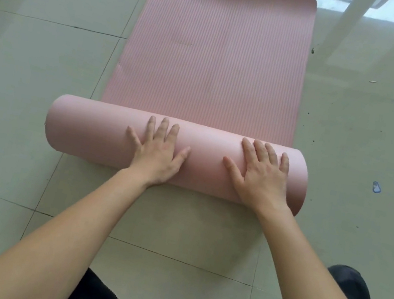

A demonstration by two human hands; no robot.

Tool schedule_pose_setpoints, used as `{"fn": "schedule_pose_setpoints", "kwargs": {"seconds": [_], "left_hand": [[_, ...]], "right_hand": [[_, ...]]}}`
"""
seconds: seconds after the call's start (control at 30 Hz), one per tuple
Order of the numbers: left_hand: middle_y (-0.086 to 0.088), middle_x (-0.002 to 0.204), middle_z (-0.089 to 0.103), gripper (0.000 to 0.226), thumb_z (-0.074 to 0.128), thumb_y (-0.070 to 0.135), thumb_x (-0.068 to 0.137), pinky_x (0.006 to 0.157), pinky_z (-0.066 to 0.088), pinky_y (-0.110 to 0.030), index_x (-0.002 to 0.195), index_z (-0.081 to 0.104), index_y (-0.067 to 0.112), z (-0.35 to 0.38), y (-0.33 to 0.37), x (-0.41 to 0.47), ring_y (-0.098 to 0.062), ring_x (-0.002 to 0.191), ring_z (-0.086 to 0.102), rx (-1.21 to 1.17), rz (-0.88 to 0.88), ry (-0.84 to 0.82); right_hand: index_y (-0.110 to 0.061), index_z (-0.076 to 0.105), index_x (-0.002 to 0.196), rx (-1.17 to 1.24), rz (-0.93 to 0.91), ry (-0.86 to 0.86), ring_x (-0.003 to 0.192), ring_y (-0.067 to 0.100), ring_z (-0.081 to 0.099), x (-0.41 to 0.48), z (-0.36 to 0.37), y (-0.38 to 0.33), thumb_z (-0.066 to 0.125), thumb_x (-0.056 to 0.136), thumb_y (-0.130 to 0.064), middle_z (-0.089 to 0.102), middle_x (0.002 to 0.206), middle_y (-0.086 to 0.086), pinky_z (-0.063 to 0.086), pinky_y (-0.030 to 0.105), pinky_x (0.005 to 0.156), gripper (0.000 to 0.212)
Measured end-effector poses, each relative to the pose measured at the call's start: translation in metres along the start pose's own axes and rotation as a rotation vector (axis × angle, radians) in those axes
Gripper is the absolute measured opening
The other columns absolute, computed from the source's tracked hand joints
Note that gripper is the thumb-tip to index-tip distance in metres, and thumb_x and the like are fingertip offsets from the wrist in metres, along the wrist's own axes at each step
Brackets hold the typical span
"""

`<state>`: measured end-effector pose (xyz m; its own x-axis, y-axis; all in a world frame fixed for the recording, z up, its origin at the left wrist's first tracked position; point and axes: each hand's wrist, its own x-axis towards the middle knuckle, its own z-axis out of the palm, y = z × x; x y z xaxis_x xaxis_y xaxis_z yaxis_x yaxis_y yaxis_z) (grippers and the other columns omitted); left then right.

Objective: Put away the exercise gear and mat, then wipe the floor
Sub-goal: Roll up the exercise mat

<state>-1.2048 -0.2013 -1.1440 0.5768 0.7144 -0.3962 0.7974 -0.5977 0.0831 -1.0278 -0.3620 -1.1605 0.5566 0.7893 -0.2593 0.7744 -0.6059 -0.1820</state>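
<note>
Lying under both hands' fingers (pixel 163 128) (flat): mat (pixel 214 55).

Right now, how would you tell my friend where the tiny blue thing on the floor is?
Find the big pink mat on the pale tiled floor, half rolled into a fat tube. Go past the tube's end nearest the right hand, out onto bare tile. The tiny blue thing lies there alone; the other specks nearby are dark or pale, and only it is blue.
</note>
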Motion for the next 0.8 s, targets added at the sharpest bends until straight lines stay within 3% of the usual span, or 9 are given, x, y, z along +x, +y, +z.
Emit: {"fn": "schedule_pose_setpoints", "kwargs": {"seconds": [0.13,0.2,0.27,0.43,0.53,0.6,0.63,0.7,0.8], "left_hand": [[0.004,0.165,0.001,0.071,0.021,0.064,0.095,0.11,-0.01,-0.069,0.155,0.012,0.028,0.006,-0.01,0.009,-0.022,0.15,-0.012,-0.039,0.018,0.009],[0.004,0.165,0.006,0.072,0.019,0.066,0.094,0.11,-0.008,-0.071,0.155,0.013,0.028,0.005,-0.009,0.022,-0.022,0.151,-0.008,-0.013,0.021,0.0],[0.003,0.164,0.012,0.073,0.016,0.067,0.094,0.109,-0.005,-0.072,0.155,0.016,0.027,0.002,-0.005,0.037,-0.024,0.151,-0.002,0.021,0.017,-0.016],[-0.001,0.154,0.038,0.067,0.014,0.063,0.096,0.109,0.003,-0.072,0.147,0.037,0.026,-0.011,0.002,0.051,-0.027,0.147,0.022,0.08,-0.004,0.043],[-0.007,0.14,0.055,0.065,0.014,0.063,0.096,0.111,0.012,-0.069,0.13,0.057,0.028,-0.023,0.01,0.046,-0.031,0.134,0.042,0.072,-0.002,-0.019],[-0.01,0.136,0.059,0.067,0.013,0.064,0.095,0.112,0.018,-0.064,0.127,0.06,0.029,-0.019,0.023,0.042,-0.032,0.13,0.048,0.049,-0.034,-0.137],[-0.01,0.135,0.059,0.066,0.014,0.064,0.095,0.112,0.019,-0.061,0.128,0.06,0.03,-0.012,0.029,0.039,-0.032,0.129,0.05,0.049,-0.053,-0.168],[-0.011,0.128,0.063,0.064,0.017,0.062,0.095,0.108,0.024,-0.057,0.125,0.062,0.028,0.001,0.041,0.036,-0.032,0.124,0.053,0.09,-0.076,-0.134],[-0.011,0.121,0.066,0.063,0.019,0.058,0.093,0.105,0.028,-0.056,0.121,0.064,0.024,0.009,0.045,0.043,-0.032,0.119,0.054,0.13,-0.09,-0.045]], "right_hand": [[-0.018,0.028,0.155,-0.029,-0.07,0.122,0.149,0.041,0.018,-0.019,0.01,-0.015,0.038,0.073,-0.09,0.027,0.159,0.021,0.004,0.062,0.12,0.109],[-0.022,0.007,0.159,-0.15,-0.146,0.016,0.15,0.045,0.004,-0.017,0.016,-0.019,0.06,0.056,-0.089,0.007,0.163,0.023,-0.002,0.067,0.117,0.134],[-0.027,-0.012,0.156,-0.246,-0.171,-0.059,0.15,0.045,-0.003,-0.006,0.02,-0.017,0.08,0.055,-0.067,-0.004,0.164,0.019,-0.003,0.068,0.116,0.142],[-0.034,0.021,0.153,-0.229,-0.191,-0.024,0.131,0.033,0.044,0.012,-0.004,-0.014,0.076,0.063,-0.034,0.047,0.146,0.004,0.029,0.054,0.111,0.105],[-0.04,0.034,0.146,-0.163,-0.243,-0.128,0.111,0.029,0.062,0.015,-0.042,-0.003,0.075,0.063,-0.041,0.063,0.125,0.0,0.044,0.04,0.095,0.093],[-0.041,0.034,0.148,-0.134,-0.262,-0.285,0.111,0.028,0.063,0.018,-0.059,0.012,0.08,0.057,-0.05,0.064,0.124,0.001,0.05,0.038,0.092,0.102],[-0.04,0.03,0.15,-0.138,-0.259,-0.343,0.118,0.027,0.059,0.017,-0.062,0.018,0.082,0.053,-0.053,0.06,0.131,0.003,0.048,0.04,0.099,0.111],[-0.034,0.012,0.157,-0.159,-0.206,-0.392,0.142,0.032,0.035,0.005,-0.055,0.02,0.083,0.053,-0.054,0.034,0.155,0.011,0.024,0.053,0.118,0.127],[-0.027,-0.011,0.156,-0.161,-0.191,-0.292,0.151,0.041,-0.006,-0.023,-0.03,0.005,0.079,0.062,-0.045,-0.007,0.164,0.019,-0.003,0.063,0.119,0.131]]}}
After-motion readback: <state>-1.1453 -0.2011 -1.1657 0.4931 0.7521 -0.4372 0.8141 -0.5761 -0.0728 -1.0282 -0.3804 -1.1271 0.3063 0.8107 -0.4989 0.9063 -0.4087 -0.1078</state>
